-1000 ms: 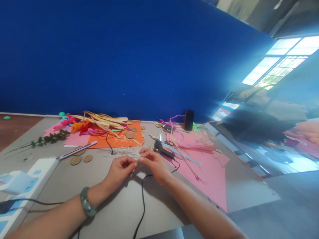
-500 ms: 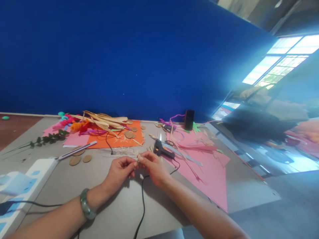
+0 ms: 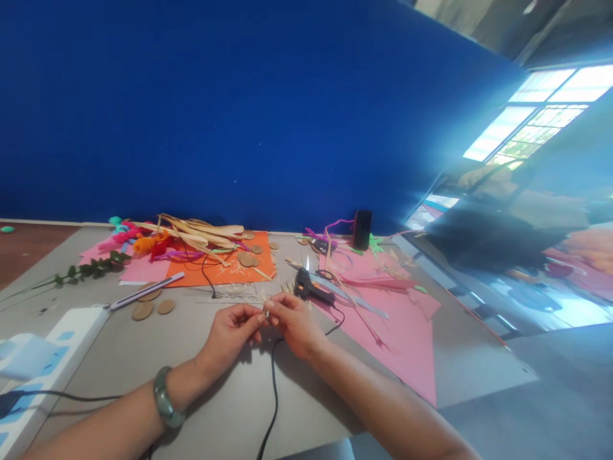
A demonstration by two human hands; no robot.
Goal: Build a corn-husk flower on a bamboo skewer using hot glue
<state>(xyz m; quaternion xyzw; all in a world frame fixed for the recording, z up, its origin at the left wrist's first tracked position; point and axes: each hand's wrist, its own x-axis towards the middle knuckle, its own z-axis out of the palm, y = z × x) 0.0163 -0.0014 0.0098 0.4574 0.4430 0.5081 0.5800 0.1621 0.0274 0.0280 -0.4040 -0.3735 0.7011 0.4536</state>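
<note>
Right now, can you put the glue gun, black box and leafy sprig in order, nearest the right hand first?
1. Glue gun, just beyond the right hand.
2. Black box, standing farther back.
3. Leafy sprig, far over on the left.

Your left forearm (image 3: 110,418) enters from the lower left and your right forearm (image 3: 383,399) from the lower right, both bare and angled inward. Your left hand (image 3: 230,333) and right hand (image 3: 295,324) meet at the fingertips, thumb and index finger of each pinched together. The left hand's other fingers are curled under. Actual contact between the fingertips cannot be confirmed.
</note>
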